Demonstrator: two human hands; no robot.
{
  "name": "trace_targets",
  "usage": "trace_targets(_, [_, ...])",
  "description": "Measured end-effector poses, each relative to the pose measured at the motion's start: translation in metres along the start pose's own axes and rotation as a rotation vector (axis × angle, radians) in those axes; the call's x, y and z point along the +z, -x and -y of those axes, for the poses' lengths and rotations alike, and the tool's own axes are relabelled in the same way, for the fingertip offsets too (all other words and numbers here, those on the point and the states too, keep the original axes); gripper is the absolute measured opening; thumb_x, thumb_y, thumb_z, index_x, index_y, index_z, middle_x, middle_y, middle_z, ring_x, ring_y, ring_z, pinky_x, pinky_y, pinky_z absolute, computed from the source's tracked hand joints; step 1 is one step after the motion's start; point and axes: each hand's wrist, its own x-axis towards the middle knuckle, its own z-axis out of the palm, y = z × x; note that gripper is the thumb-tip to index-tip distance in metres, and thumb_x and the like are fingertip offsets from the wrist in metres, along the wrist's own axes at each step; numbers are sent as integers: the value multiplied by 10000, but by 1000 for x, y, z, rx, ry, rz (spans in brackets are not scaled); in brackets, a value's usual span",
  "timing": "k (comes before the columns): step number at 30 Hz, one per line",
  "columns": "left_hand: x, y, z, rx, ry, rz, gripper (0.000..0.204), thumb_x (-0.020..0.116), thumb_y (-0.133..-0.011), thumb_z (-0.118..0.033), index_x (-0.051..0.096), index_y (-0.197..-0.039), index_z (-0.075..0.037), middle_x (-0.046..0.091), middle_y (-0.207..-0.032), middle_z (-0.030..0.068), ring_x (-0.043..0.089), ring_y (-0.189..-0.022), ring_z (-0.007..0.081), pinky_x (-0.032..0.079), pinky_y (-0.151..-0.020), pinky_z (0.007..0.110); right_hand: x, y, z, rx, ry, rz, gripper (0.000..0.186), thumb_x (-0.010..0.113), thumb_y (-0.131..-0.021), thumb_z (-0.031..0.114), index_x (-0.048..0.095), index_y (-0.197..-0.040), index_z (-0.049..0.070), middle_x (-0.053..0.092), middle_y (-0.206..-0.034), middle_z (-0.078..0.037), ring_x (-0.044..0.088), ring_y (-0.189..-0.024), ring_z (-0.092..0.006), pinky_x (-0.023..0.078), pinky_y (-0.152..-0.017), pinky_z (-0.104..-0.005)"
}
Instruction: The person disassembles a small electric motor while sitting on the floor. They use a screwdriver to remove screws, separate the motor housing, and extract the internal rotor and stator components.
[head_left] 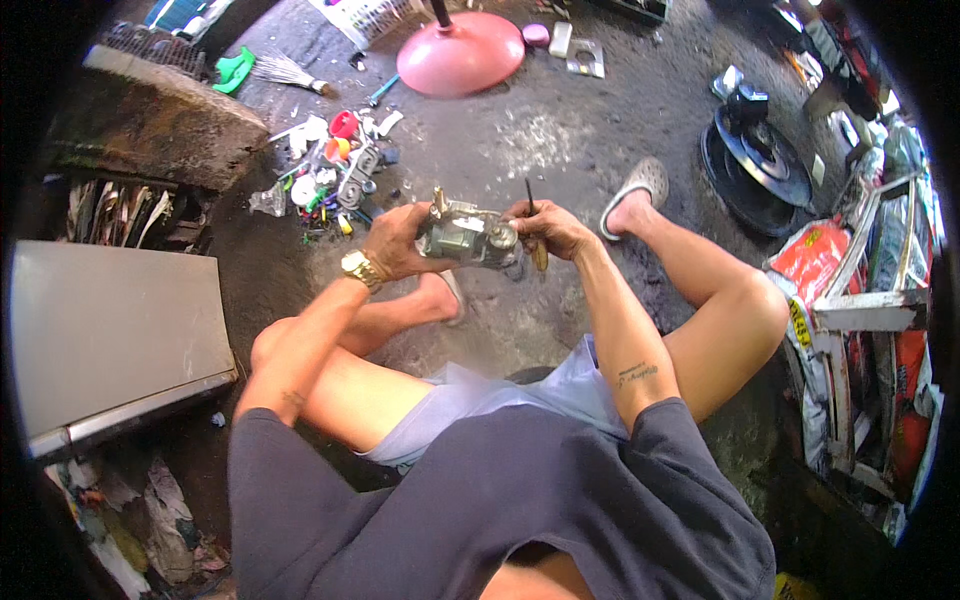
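from the head view, the left hand (395,243) is wrapped tight around a small grey metal motor (468,237) with a shiny round end; the right hand (548,228) pinches a thin screwdriver (534,228) just beside it; both held above the dirty floor (540,140).

A small motor (468,236) sits between both hands, scattered parts (330,170) behind-left, fan base (460,55) beyond.
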Motion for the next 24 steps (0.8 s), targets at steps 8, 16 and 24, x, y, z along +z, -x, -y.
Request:
trace_targets(8, [-96, -26, 60, 438, -345, 224, 681, 902, -658, -470, 580, -1129, -97, 564, -840, 47, 586, -812, 257, 451, -754, 400, 60, -44, 49, -16, 300, -161, 281, 818, -881, 230, 742, -1069, 36, 665, -756, 0, 545, -565, -87, 434, -488, -254])
trace_targets(16, [16, -3, 156, -176, -305, 312, 747, 870, -672, -537, 569, -1185, -85, 670, -887, 125, 657, -876, 323, 498, -808, 431, -28, -121, 12, 168, 734, -447, 297, 768, -851, 228, 769, -1047, 5, 771, -883, -118, 693, -692, -211, 555, -621, -364])
trace_targets(24, [159, 5, 190, -1097, 216, 251, 1045, 730, -663, -833, 564, -1318, -36, 715, -1144, 253, 689, -1103, 397, 525, -922, 484, -113, -151, -18, 543, 1022, -368, 425, 627, -892, 207, 680, -1296, 85, 688, -1271, -219, 678, -1138, -401, 544, -964, -472])
